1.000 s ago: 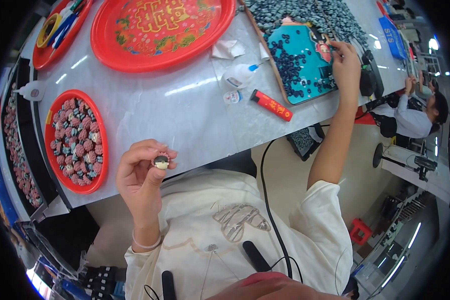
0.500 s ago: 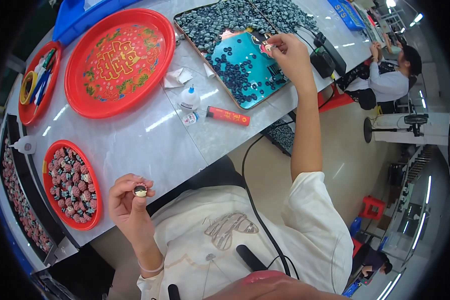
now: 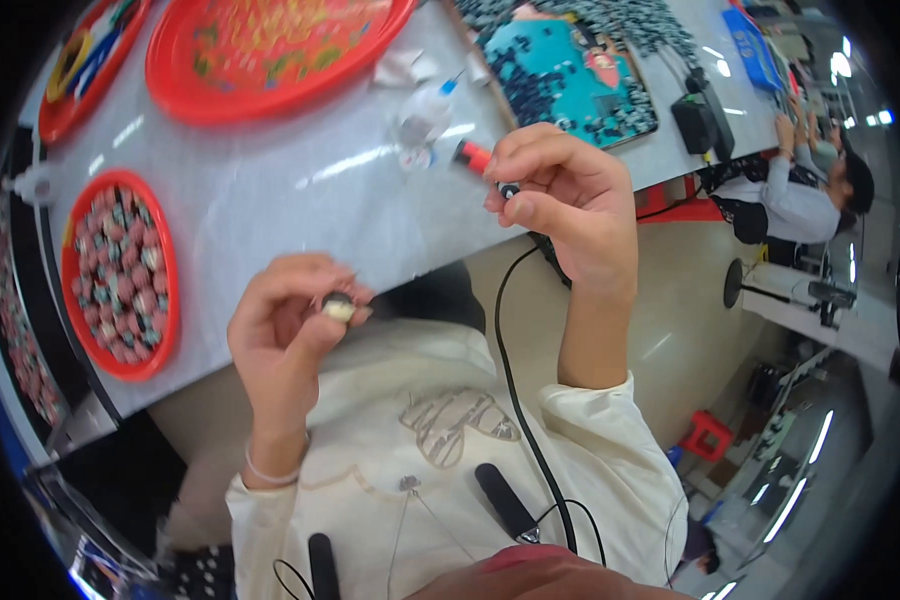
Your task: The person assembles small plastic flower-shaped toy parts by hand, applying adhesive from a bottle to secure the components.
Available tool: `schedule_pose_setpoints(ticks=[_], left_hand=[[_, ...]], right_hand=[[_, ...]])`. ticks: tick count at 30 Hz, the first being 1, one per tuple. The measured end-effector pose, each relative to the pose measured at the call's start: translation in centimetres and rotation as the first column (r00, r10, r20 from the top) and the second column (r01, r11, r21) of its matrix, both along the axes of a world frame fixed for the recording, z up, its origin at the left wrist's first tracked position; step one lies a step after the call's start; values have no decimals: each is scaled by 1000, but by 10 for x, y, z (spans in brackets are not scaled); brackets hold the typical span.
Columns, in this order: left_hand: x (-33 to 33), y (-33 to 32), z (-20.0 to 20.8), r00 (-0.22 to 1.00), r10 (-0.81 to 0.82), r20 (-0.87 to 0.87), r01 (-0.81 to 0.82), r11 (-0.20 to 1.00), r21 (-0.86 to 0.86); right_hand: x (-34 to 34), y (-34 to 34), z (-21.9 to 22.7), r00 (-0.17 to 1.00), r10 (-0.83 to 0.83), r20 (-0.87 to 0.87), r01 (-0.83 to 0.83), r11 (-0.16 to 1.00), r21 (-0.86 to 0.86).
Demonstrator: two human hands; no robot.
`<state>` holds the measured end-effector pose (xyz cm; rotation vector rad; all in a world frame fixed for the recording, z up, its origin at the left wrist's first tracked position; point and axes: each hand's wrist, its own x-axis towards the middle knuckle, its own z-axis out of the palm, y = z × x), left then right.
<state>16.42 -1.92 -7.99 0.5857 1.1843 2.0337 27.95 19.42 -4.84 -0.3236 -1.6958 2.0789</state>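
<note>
Pinching, in left hand, one small cream-and-black piece; in right hand, one small dark piece. Farther left, on table: red oval basket, pink pieces.

The piece in the left hand is black and cream; the round tray red with yellow-and-green patterning; the bowl red, its pieces pink; the worktop pale grey; the shirt cream with a striped motif.
</note>
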Motion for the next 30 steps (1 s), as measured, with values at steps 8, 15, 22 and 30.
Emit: schedule_pose_setpoints(ticks=[8,15,22,30], left_hand=[[11,15,3,995,-42,91,43,999,-11],[14,13,-7,972,-125,199,93,983,160],[16,11,-7,970,-95,224,64,988,143],[14,9,-12,989,-58,136,31,980,195]], right_hand=[[-6,-33,-3,993,118,20,-113,978,-173],[-5,-47,-7,990,139,-38,-143,975,-170],[-9,-64,5,999,-38,-2,38,989,140],[-15,-67,6,991,-40,-125,112,750,651]])
